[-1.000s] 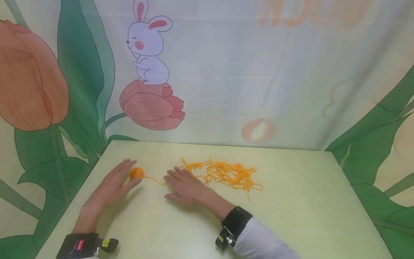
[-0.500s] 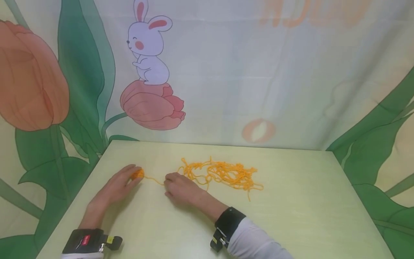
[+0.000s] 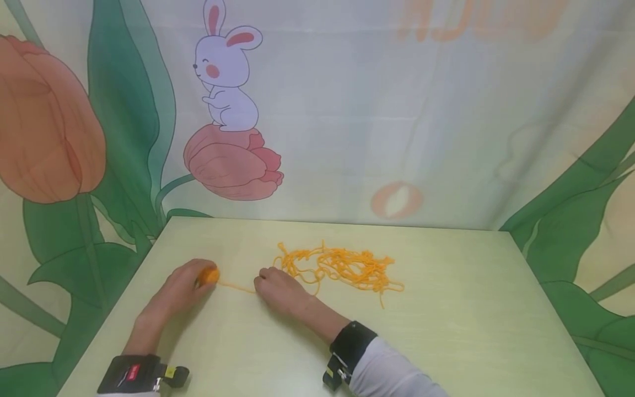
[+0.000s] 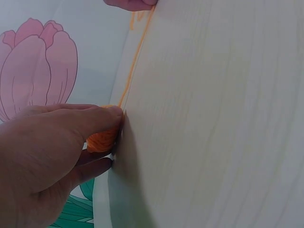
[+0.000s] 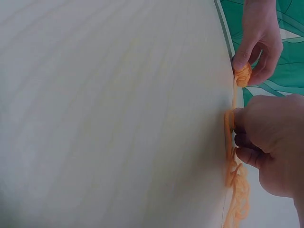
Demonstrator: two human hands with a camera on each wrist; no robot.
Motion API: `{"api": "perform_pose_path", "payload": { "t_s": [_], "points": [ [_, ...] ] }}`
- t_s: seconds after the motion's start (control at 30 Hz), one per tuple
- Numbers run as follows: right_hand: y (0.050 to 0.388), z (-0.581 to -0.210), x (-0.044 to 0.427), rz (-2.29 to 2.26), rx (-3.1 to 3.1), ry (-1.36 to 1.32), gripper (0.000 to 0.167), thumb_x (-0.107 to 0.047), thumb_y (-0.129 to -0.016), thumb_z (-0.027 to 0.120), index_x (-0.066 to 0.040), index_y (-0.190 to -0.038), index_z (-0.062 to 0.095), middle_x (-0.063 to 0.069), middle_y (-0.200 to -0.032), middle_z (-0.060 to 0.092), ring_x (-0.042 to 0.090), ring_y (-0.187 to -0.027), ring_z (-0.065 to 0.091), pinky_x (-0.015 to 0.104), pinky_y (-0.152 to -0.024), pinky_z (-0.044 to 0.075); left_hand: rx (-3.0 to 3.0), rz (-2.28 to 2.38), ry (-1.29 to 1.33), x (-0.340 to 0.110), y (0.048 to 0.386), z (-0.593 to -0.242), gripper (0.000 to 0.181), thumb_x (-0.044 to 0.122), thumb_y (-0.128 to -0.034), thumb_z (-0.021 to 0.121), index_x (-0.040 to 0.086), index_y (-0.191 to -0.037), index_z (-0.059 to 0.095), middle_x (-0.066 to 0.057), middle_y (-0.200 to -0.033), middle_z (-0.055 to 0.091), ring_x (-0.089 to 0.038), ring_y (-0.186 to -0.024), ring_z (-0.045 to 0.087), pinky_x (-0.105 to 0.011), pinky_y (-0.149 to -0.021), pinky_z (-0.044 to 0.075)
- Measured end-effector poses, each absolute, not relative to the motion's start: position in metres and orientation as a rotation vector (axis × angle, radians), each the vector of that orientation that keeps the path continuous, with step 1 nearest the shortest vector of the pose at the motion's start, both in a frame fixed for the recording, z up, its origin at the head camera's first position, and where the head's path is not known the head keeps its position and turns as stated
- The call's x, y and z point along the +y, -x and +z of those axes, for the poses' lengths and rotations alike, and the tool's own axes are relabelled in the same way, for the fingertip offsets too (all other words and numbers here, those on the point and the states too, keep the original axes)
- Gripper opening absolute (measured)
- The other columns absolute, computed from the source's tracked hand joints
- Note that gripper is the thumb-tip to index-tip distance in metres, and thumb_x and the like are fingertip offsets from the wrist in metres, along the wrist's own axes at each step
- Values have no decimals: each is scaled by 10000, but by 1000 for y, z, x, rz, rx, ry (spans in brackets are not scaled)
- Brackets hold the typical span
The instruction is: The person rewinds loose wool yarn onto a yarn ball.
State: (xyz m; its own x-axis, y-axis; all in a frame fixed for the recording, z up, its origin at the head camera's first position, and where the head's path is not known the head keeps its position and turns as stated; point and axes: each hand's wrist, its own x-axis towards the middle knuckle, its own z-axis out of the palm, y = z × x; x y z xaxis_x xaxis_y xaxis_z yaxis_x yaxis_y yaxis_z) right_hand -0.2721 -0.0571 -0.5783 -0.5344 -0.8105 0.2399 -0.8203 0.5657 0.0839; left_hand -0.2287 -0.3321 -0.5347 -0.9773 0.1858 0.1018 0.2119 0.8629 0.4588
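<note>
A small ball of orange yarn is gripped between the thumb and fingers of my left hand, at the left of the table. One strand runs nearly straight from the ball to my right hand, whose curled fingers pinch it. In the right wrist view, the strand passes the right fingertips and continues into loose yarn. That loose yarn lies in a tangled heap beyond and to the right of the right hand. The right palm and part of the pinched strand are hidden from the head view.
The pale table ends at a back edge against a printed curtain with a rabbit and tulips. Black camera straps sit on both wrists. A loose yarn end trails toward the front of the heap.
My right fingers, spread flat a second ago, have curled onto the strand. My left fingers have closed round the ball and shifted it slightly nearer; the strand between the hands has straightened.
</note>
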Motion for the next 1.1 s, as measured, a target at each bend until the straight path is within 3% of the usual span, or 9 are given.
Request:
{"api": "perform_pose_path", "payload": {
  "t_s": [0.23,0.4,0.57,0.67,0.77,0.9,1.1],
  "points": [
    [273,-592,-55,66,-2554,-1307,139,14,-991,717,-123,-1001,732,-35,-905,589,118,-788,538,288,-603,485,-2971,-751,318,-330,225,-535,378,49,-966,883,-19,-1302,725,-249,-1341,742,-412,-1205,698,-670,-1123,608],
    [258,-558,-42,34,-2648,-1333,174,56,-972,683,-101,-1039,718,-10,-964,636,137,-826,556,237,-703,518,-2966,-805,292,-325,223,-534,376,77,-980,874,10,-1316,720,-223,-1341,748,-384,-1204,700,-652,-1115,619],
    [252,-541,-23,236,-2774,-1324,288,56,-879,802,-121,-1081,699,-17,-1059,723,133,-958,646,187,-840,556,-2927,-848,296,-318,221,-534,398,100,-979,889,27,-1329,717,-201,-1321,762,-351,-1165,708,-620,-1090,646],
    [252,-533,-9,457,-2816,-1301,214,27,-951,794,-119,-1068,692,-23,-1025,716,117,-967,632,184,-853,538,-2884,-898,335,-314,219,-531,408,98,-980,890,42,-1343,712,-185,-1331,763,-334,-1166,719,-589,-1075,671],
    [253,-522,8,676,-2811,-1276,97,-1,-1073,697,-85,-1025,689,-24,-936,651,119,-899,563,202,-809,482,-2833,-953,393,-306,218,-526,418,90,-980,889,46,-1356,711,-183,-1350,760,-350,-1193,733,-570,-1043,686],
    [254,-514,34,874,-2753,-1247,124,-46,-1130,648,-50,-1025,713,-12,-903,641,124,-838,522,226,-768,456,-2772,-978,471,-292,218,-515,435,85,-963,905,46,-1355,720,-170,-1343,768,-364,-1208,748,-551,-999,704],
    [250,-505,77,950,-2675,-1184,88,-70,-1110,696,-72,-1110,784,37,-1056,803,158,-927,708,281,-854,631,-2704,-1027,550,-264,214,-498,445,117,-951,927,93,-1348,727,-102,-1329,773,-286,-1159,761,-507,-967,722]
  ]
}}
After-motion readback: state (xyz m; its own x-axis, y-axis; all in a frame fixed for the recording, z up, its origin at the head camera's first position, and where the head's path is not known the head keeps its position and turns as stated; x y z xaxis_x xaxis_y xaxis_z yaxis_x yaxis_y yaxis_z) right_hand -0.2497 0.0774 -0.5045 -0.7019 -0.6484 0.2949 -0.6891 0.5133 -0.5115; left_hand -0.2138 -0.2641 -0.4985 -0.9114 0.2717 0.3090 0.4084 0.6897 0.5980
